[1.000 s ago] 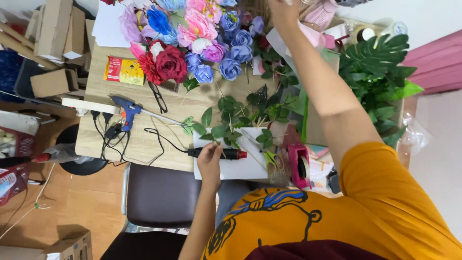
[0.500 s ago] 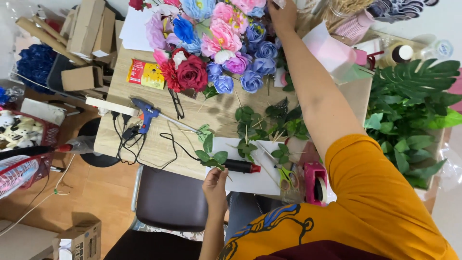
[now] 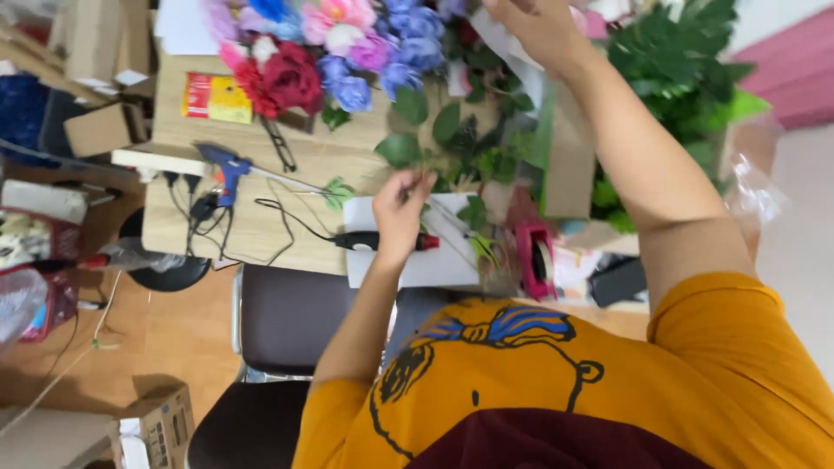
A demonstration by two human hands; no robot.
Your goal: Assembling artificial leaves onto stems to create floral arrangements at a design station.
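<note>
Setting: a cluttered wooden worktop (image 3: pixel 261 234) seen from above, with a person in an orange shirt leaning over it.
Left hand: the left hand (image 3: pixel 401 211) hovers over a white sheet (image 3: pixel 434 260), fingers pinched together on a thin green stem (image 3: pixel 434 208).
Right hand: the right hand (image 3: pixel 539 26) reaches far across to the bouquet (image 3: pixel 347 43) of red, pink and blue artificial flowers; whether its fingers are closed on anything I cannot tell, as the frame edge cuts them off.
Stem position: just above the sheet, beside loose green leaves (image 3: pixel 452 143), with its far end lost in the foliage.
Stem direction: its long axis appears to run across the worktop from the left hand towards the leaves, roughly level.
Nearby: a black tool with a red tip (image 3: pixel 382 241) lies under the left wrist; a blue glue gun (image 3: pixel 221 169) rests well apart, its cord trailing.
Doing it well: I would judge a light pinch near the stem's end best, keeping the wrist clear of the tool's tip.
</note>
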